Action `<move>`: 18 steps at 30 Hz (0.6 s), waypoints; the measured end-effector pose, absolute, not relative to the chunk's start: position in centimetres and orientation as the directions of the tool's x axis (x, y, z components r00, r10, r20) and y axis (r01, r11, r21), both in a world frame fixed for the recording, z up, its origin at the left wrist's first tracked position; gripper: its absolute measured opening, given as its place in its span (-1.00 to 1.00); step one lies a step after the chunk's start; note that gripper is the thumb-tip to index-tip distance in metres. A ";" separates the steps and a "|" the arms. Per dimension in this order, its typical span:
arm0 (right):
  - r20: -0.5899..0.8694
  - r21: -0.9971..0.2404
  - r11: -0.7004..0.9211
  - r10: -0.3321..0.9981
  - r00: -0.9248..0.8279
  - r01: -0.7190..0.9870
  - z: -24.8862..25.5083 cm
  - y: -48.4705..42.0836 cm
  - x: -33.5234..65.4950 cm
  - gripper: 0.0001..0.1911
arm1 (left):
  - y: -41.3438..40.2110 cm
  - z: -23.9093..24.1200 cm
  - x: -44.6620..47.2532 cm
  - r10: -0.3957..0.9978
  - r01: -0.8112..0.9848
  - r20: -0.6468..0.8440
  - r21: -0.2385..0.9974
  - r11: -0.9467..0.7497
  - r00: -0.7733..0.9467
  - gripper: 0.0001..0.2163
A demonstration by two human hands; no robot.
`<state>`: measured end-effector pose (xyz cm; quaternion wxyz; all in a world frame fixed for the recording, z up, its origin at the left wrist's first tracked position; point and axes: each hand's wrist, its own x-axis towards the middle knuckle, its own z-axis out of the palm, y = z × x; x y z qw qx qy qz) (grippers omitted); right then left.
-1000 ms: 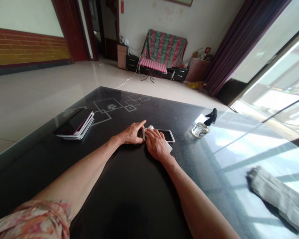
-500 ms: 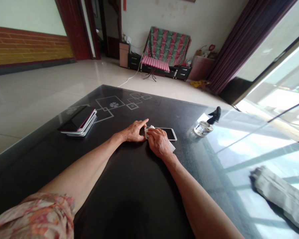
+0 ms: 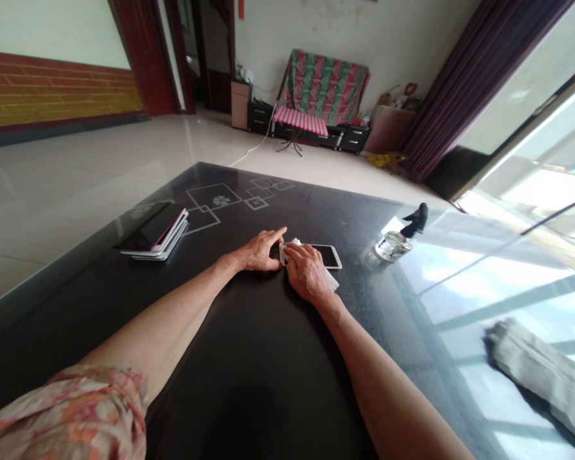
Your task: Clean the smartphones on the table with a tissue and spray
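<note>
Presently a white-framed phone (image 3: 326,255) lies flat, screen up, near the middle of the tabletop (image 3: 249,358), somewhat toward its far edge. A white tissue (image 3: 333,282) sits on the phone's near end; its corners show past the right hand (image 3: 307,275), which presses it down palm-flat. The fingers of that hand are curled loosely over the tissue, pinning it rather than pinching it. The left hand (image 3: 259,251) rests just beside the phone's left end, forefinger stretched along the far corner, the other fingers bent against the tabletop; it steadies the phone and grips nothing fully.

Judgement: the step in hand appears to be wiping the phone's screen, with the covered left portion under work and the exposed right portion not yet reached. A next stroke would call for firm bracing by the left hand so the phone does not slide on the glossy surface.

Further out, a small clear spray bottle (image 3: 398,239) with a dark trigger head stands toward the right, well apart from the hands. A stack of phones (image 3: 154,231) lies near the left edge. A folded grey cloth (image 3: 541,374) lies near the right edge, closer to the person.
</note>
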<state>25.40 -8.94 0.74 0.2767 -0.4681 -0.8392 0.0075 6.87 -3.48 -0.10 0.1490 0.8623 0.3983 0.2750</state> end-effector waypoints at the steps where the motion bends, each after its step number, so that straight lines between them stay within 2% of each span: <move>1: 0.457 -0.273 0.558 0.792 -0.405 0.783 0.7 -8.9 25.4 -0.63 | -3.4 -0.2 6.9 0.769 0.605 0.362 0.475 -0.639 0.527 -0.16; 7: 0.448 -0.275 0.549 0.800 -0.400 0.789 0.8 -8.7 25.4 -0.62 | -3.5 -0.4 7.2 0.759 0.629 0.406 0.428 -0.650 0.508 -0.20; 12: 0.481 -0.257 0.542 0.790 -0.380 0.800 0.5 -8.6 25.3 -0.63 | -3.8 -0.3 7.9 0.787 0.693 0.385 0.383 -0.612 0.482 -0.23; 18: 0.472 -0.247 0.513 0.804 -0.360 0.822 0.4 -8.5 25.1 -0.65 | -4.0 -0.3 8.0 0.850 0.729 0.332 0.441 -0.524 0.410 -0.26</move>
